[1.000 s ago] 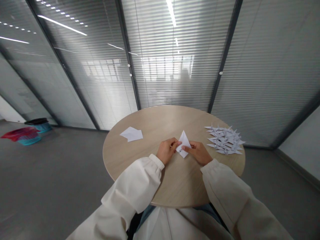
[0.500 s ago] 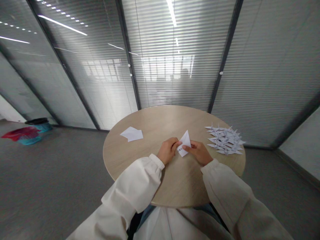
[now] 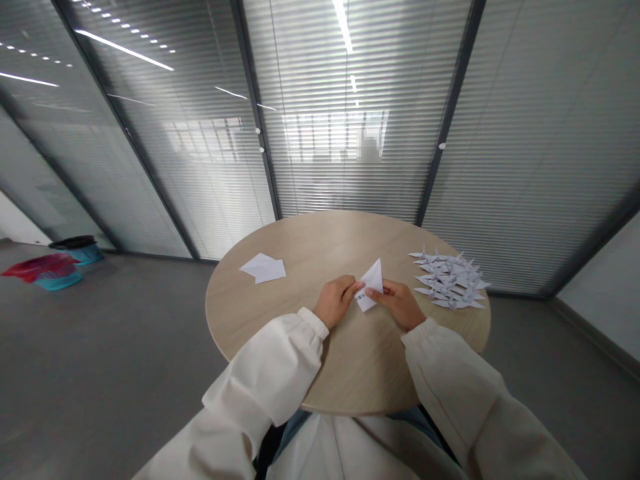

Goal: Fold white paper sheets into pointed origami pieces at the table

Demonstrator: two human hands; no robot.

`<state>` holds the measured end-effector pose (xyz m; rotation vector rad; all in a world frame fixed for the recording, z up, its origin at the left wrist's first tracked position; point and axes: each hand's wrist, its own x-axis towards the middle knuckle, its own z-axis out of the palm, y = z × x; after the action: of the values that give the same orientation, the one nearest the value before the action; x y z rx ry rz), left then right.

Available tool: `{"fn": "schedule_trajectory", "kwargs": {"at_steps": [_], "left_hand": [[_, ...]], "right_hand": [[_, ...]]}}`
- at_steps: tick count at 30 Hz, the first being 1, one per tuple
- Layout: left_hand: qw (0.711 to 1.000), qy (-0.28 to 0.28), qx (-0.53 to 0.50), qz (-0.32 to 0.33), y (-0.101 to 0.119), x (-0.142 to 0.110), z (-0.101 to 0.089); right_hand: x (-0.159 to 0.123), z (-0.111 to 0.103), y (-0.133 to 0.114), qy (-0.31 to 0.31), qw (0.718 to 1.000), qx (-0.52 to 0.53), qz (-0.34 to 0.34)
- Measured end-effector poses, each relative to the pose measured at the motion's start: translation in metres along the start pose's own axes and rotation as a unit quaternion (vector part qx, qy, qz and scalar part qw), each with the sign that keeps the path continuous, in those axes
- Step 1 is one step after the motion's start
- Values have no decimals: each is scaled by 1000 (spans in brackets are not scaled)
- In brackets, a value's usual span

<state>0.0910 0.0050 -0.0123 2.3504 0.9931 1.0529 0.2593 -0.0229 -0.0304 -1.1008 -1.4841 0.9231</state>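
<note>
A small white folded paper [image 3: 371, 283], pointed at its top, is held over the round wooden table [image 3: 300, 320]. My left hand [image 3: 336, 300] pinches its left edge with curled fingers. On the right side my right hand [image 3: 399, 303] grips the same paper between thumb and fingers. Both arms wear cream sleeves.
A heap of several folded white paper cranes [image 3: 449, 280] lies on the table's right side. Flat white paper sheets [image 3: 263, 268] lie at the left. Glass walls with blinds stand behind the table. A blue bin with red cloth [image 3: 55, 267] sits on the grey floor far left.
The folded paper's tip has tilted slightly to the right between my fingers. Both hands stay almost where they were.
</note>
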Motion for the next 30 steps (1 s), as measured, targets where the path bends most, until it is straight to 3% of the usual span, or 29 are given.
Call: {"fn": "schedule_trajectory", "kwargs": {"at_steps": [8,15,20,25,30], "left_hand": [[994,-26,-92,-55,0,-3,0],[999,-9,-14,-31,1,0,-1],[999,-9,-20,-42,-1,0,0],[996,-9,-61,-63,-1,-2,0],[983,-13,-169,-74,-2,-3,4]], "right_hand": [[-1,-1,-3,14,1000,25,6],[-1,0,-2,14,999,40,16],[0,0,-1,26,999,41,15],[2,-1,-2,57,998,38,14],[2,-2,-2,78,996,41,18]]}}
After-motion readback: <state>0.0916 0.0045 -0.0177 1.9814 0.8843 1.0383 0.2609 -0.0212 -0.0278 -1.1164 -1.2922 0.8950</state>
